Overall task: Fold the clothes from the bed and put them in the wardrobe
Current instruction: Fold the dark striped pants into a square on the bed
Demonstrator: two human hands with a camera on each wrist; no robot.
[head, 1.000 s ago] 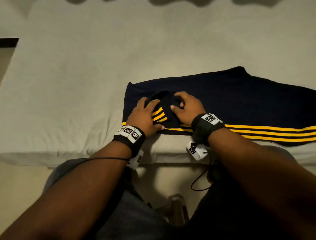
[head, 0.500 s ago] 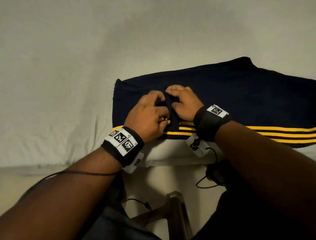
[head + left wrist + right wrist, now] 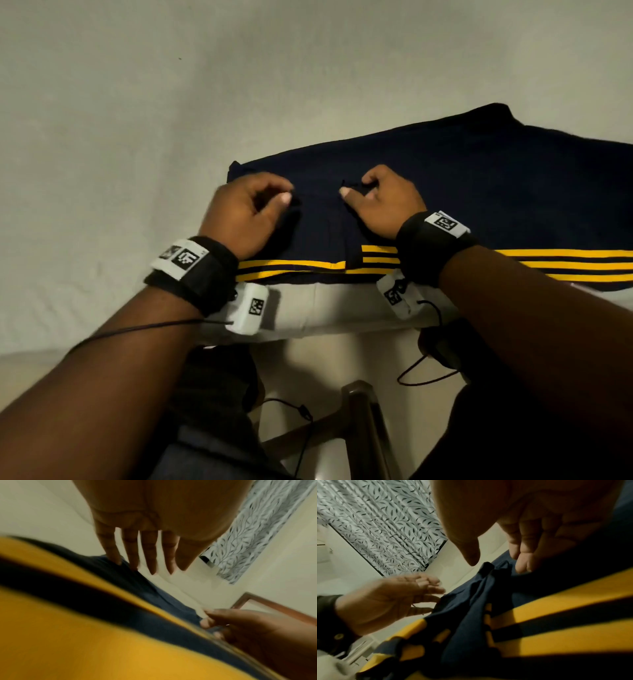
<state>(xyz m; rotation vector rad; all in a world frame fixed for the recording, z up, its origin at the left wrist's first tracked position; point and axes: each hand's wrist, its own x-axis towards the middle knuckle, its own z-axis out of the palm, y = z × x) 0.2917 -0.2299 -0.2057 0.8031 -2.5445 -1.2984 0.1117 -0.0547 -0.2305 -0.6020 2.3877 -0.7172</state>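
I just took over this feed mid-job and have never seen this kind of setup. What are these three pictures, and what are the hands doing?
No machine here: a person wears three cameras. The head view looks down at both hands over a bed. Each wrist view looks along one hand from a camera strapped below that wrist.

On the bed lies a navy garment with yellow stripes along its near edge. The left hand hovers over the garment's left end; in its own wrist view the fingers are straight and hold nothing. The right hand has curled fingers on a small raised fold of the cloth; whether it truly pinches it is unclear. No wardrobe is visible.
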